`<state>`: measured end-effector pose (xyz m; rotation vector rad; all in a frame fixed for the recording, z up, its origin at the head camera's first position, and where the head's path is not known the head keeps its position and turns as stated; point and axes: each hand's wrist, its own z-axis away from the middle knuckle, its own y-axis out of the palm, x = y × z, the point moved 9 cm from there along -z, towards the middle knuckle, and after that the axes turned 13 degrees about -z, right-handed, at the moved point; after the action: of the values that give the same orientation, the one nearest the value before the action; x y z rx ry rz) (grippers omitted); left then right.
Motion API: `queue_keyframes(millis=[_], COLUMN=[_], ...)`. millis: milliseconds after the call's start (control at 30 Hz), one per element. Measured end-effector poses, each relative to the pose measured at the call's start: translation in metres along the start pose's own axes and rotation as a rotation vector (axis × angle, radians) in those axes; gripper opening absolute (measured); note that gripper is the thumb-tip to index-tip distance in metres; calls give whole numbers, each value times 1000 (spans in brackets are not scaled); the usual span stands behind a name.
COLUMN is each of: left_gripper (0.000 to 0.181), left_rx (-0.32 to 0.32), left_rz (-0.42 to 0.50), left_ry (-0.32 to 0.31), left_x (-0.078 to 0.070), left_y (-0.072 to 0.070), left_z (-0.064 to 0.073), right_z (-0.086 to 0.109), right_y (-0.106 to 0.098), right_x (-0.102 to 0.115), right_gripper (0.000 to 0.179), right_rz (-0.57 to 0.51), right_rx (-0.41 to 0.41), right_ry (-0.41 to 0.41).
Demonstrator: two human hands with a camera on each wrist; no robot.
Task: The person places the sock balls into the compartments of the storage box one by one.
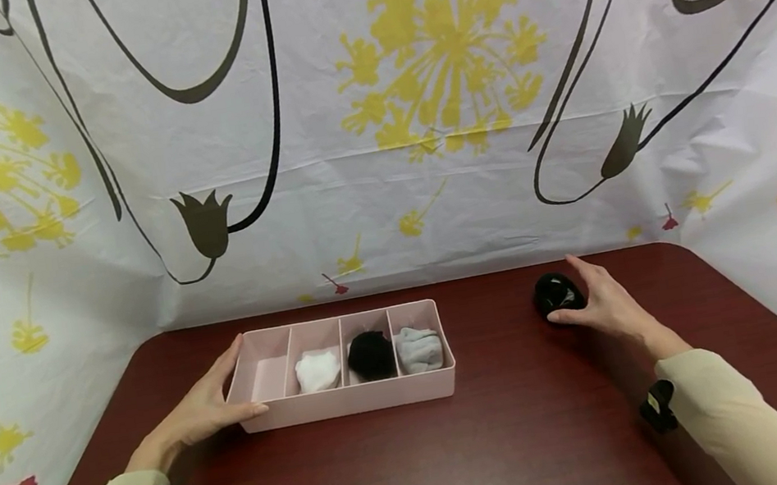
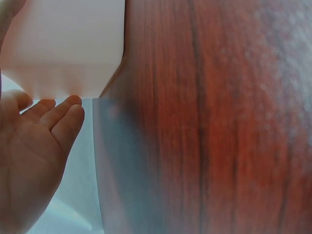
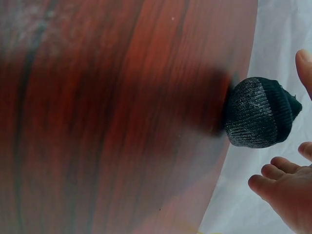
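Observation:
A pale pink organizer box (image 1: pixel 347 401) with divided compartments stands on the table. A white balled sock (image 1: pixel 319 371), a black balled sock (image 1: pixel 370 356) and a grey balled sock (image 1: pixel 419 350) lie in separate compartments; the leftmost one holds nothing. My left hand (image 1: pixel 212 396) grips the box's left end, thumb along the front wall and fingers at the far left corner. In the left wrist view, its fingertips touch the pink wall. Farther right, another black balled sock (image 3: pixel 256 113), ribbed, sits between the spread thumb and fingers of my right hand (image 1: pixel 610 307), apart from them in the right wrist view.
The dark red wooden table (image 1: pixel 419 462) has rounded far corners. A white sheet (image 1: pixel 327 226) with yellow and grey flower prints hangs behind and at both sides. Dark devices are strapped at both wrists over cream sleeves.

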<state>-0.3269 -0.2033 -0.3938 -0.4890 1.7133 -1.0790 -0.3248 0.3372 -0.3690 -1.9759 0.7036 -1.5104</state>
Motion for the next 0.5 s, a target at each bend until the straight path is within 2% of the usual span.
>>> queue_keyframes(millis=[500], left_gripper=[111], left_rx=[4], left_rz=[-3], left_ry=[-8], left_x=[0], left_y=[0], left_z=[0], right_z=[-6], right_y=[10], right_x=[-4], right_gripper=[101], right_rz=[-4], right_rx=[47], right_ry=[-24])
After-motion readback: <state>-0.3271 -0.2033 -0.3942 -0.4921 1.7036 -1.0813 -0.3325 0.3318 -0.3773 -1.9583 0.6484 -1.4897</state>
